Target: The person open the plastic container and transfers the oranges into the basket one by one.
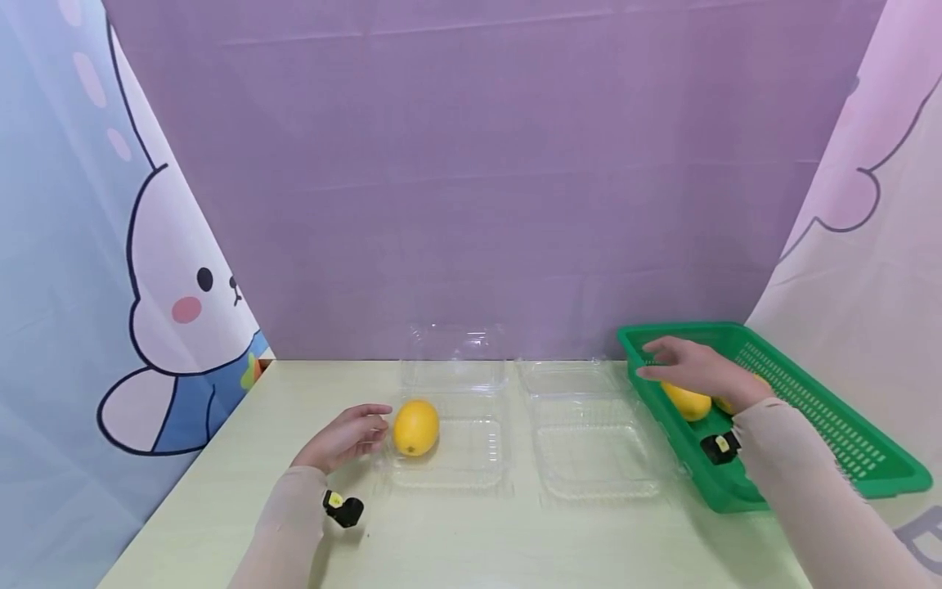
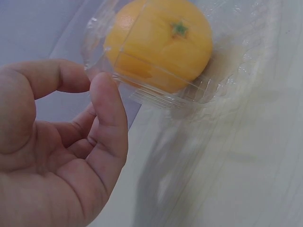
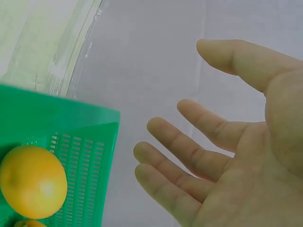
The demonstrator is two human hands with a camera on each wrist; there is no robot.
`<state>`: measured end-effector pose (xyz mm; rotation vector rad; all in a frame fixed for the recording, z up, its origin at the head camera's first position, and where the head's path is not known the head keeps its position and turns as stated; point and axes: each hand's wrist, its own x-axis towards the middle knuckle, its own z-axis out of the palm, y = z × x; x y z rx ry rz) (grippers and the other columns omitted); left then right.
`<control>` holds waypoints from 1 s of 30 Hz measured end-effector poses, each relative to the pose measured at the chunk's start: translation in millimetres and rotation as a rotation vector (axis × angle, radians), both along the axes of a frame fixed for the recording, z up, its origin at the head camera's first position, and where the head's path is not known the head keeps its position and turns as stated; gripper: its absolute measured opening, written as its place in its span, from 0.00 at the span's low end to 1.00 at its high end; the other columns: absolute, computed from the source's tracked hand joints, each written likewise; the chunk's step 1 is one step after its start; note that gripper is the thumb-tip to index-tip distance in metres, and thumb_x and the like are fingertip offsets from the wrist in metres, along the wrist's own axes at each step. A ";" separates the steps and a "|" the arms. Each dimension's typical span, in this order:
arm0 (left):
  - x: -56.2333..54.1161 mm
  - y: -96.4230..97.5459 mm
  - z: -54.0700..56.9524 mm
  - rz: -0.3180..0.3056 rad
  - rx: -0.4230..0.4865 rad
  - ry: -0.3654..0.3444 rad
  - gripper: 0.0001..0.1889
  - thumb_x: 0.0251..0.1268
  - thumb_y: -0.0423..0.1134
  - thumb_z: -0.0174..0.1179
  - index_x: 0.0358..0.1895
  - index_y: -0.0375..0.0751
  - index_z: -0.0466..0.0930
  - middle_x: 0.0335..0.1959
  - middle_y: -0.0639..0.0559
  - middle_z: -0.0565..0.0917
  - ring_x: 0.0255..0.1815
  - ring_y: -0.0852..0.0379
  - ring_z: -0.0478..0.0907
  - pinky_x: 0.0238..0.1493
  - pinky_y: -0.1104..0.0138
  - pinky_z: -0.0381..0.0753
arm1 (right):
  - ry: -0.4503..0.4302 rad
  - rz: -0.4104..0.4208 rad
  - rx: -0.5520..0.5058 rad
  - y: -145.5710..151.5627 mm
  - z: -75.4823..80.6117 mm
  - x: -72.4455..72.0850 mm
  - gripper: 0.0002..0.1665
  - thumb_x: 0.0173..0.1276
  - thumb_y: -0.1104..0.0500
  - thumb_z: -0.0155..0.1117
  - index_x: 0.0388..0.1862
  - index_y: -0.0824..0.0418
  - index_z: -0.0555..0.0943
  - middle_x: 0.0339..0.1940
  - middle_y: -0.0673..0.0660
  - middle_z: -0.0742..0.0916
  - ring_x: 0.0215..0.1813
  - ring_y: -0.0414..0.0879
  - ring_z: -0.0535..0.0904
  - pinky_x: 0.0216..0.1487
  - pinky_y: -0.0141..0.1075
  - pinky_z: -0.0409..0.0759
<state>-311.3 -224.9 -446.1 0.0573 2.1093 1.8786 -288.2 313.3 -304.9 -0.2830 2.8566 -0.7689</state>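
Observation:
An orange (image 1: 416,427) sits in the left half of an open clear plastic container (image 1: 471,478), its green stem mark visible in the left wrist view. Beside the container's left edge is my left hand (image 1: 352,435), fingers loosely bent, nothing seen between them. In the left wrist view its fingertips (image 2: 105,87) overlap the plastic edge; whether they touch it I cannot tell. Over the green basket (image 1: 662,417) hovers my right hand (image 1: 695,370), fingers spread and holding nothing. Under it lies another orange (image 1: 688,402), with one more (image 1: 758,380) partly hidden by the wrist.
A second open clear container (image 1: 599,493) stands between the first container and the basket, its lid (image 1: 567,378) tipped back. Both stand on a pale wooden table (image 1: 456,548). A purple cloth (image 1: 478,180) hangs behind, with printed cloths at both sides.

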 end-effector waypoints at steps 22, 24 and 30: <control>0.9 -1.0 -1.1 0.001 -0.004 -0.007 0.27 0.72 0.33 0.55 0.70 0.26 0.64 0.39 0.44 0.77 0.38 0.55 0.74 0.39 0.69 0.80 | 0.045 0.092 -0.118 -36.2 -14.3 -4.8 0.42 0.74 0.40 0.60 0.75 0.65 0.64 0.72 0.72 0.69 0.72 0.68 0.63 0.64 0.63 0.69; 1.2 -0.9 -0.6 -0.005 -0.002 -0.006 0.27 0.72 0.33 0.55 0.70 0.26 0.63 0.39 0.44 0.77 0.38 0.55 0.74 0.39 0.69 0.80 | 0.066 0.100 -0.124 -40.6 -16.3 -5.6 0.41 0.74 0.42 0.61 0.75 0.65 0.65 0.72 0.71 0.69 0.71 0.68 0.64 0.63 0.63 0.70; 2.2 -0.5 1.0 -0.008 -0.002 -0.002 0.27 0.73 0.33 0.54 0.70 0.26 0.62 0.39 0.46 0.77 0.38 0.55 0.74 0.39 0.69 0.80 | 0.117 0.116 -0.152 -52.1 -22.3 -7.0 0.38 0.74 0.45 0.63 0.73 0.65 0.67 0.70 0.69 0.72 0.70 0.67 0.66 0.64 0.62 0.70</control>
